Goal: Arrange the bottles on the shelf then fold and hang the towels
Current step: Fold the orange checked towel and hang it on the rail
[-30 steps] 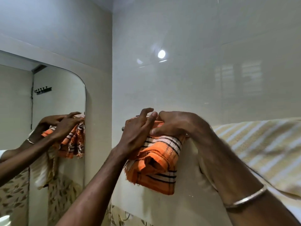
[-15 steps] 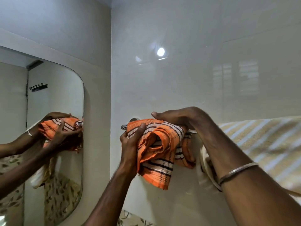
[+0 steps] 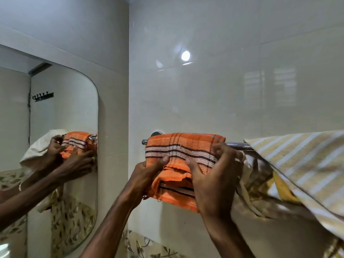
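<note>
- Orange woven towel with black-and-white stripes (image 3: 181, 146) is folded and draped over the chrome wall rail (image 3: 236, 145); its long axis runs left-right along the rail, the hanging layers dropping toward me.
- Left hand (image 3: 143, 180) grips the lower left edge of the hanging part, thumb on the front face, the other fingers hidden behind the cloth.
- Right hand (image 3: 212, 175) grips the lower right part, thumb pressed on the striped band, fingers wrapped round the right edge.
- The fold over the rail lies just above both thumbs; neither hand is clearly nearer it.
- Both forearms reach up from below, wrists bent toward the wall.
- I judge the hang nearly done; the lower layers are uneven and want tugging level.
- Cream and yellow striped towel (image 3: 297, 162) hangs on the same rail, just right of my right-hand fingers.
</note>
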Demonstrator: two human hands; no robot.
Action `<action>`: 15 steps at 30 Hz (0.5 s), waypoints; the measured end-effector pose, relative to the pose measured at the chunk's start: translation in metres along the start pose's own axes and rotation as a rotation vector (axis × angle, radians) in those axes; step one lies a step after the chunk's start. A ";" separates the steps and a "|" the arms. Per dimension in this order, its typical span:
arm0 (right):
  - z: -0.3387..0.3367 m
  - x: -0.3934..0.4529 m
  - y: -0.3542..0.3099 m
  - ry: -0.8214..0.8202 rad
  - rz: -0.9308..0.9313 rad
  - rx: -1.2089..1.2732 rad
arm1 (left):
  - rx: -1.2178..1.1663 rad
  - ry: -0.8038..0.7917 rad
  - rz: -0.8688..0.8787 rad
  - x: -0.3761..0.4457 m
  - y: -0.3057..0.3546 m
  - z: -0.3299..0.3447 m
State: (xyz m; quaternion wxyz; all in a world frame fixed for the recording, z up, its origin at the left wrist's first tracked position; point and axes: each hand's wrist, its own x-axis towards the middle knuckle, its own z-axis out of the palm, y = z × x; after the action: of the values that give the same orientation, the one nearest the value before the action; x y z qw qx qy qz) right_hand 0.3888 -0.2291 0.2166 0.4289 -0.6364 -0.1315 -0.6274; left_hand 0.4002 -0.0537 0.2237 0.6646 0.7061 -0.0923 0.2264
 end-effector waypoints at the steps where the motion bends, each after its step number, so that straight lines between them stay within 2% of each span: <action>1: 0.001 -0.005 0.003 -0.003 0.080 0.052 | -0.002 0.000 0.024 -0.002 -0.002 0.001; 5: 0.005 -0.007 0.009 -0.133 0.481 0.294 | -0.031 -0.012 0.055 -0.006 -0.007 0.005; 8: 0.006 0.001 0.021 -0.344 0.638 0.351 | -0.068 -0.030 0.031 -0.007 -0.007 0.005; 11: 0.001 0.009 0.025 -0.548 0.687 0.412 | -0.091 0.016 0.058 -0.005 -0.012 0.006; 15: 0.004 0.007 0.028 -0.627 0.601 0.393 | -0.088 0.124 0.126 0.000 -0.019 0.010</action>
State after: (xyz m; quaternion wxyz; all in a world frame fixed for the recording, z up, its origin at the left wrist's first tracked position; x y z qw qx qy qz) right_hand 0.4125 -0.2454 0.2130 0.6433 -0.7118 -0.1806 -0.2166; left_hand 0.4099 -0.0617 0.2067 0.6839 0.6537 -0.1050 0.3066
